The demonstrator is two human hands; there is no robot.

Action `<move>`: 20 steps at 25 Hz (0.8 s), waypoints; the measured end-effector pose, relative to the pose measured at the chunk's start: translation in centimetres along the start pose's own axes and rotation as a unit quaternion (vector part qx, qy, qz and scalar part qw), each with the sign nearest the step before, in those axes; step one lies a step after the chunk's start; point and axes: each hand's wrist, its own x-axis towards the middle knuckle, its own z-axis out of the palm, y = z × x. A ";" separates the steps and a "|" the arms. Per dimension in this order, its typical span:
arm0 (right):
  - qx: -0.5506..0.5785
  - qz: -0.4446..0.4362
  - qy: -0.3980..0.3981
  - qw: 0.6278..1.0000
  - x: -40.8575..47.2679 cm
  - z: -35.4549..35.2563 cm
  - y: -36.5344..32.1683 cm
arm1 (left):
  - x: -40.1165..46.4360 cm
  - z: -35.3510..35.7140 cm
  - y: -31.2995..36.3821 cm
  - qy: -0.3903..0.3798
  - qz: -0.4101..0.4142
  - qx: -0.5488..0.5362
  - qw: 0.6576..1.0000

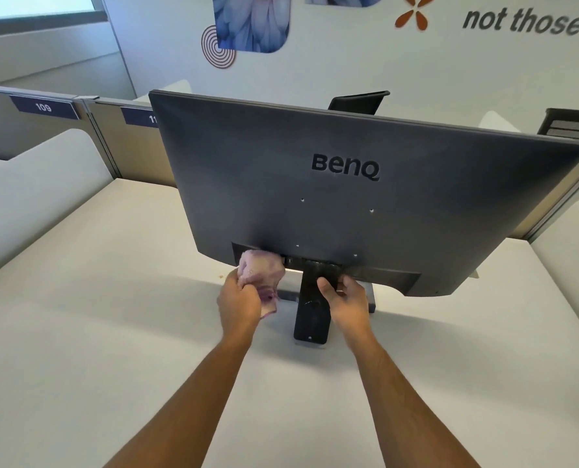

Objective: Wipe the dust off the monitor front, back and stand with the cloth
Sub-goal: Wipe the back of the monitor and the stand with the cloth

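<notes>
Dark grey flat-panel monitor stands on white desk, back facing near. Left hand grips crumpled pale pink cloth against lower-left port recess. Right hand clasps black stand neck. Back-wiping underway; stand likely pending, front unseen.

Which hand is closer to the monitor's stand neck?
Right. The right hand grips the stand neck just under the monitor. The left hand is beside it to the left, pressing the cloth against the monitor's lower edge.
</notes>
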 end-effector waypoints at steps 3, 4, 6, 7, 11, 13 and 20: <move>0.000 0.002 -0.001 1.000 0.0 0.1 0.1 | -0.6 -1.0 -0.1 0.095 -0.006 -0.070 0.993; 0.005 0.002 -0.002 1.000 -0.1 0.0 0.1 | -0.7 -1.1 -0.3 0.118 -0.010 -0.096 0.988; 0.009 -0.001 -0.007 1.000 -0.2 -0.1 0.1 | -0.6 -0.9 -0.6 0.133 -0.015 -0.115 0.984; 0.008 -0.003 -0.008 1.000 -0.2 -0.1 0.1 | -0.7 -0.5 -0.6 0.119 -0.013 -0.129 0.984; 0.001 -0.004 0.006 1.000 -0.2 0.1 0.1 | -2.1 2.7 0.0 -0.011 0.071 -0.104 0.992; -0.004 -0.004 0.011 1.000 -0.3 0.2 0.0 | -2.9 4.3 -0.2 -0.060 0.105 -0.055 0.991; 0.007 -0.014 0.014 1.000 -0.4 0.3 -0.3 | -1.2 3.1 -1.7 -0.168 0.223 0.162 0.946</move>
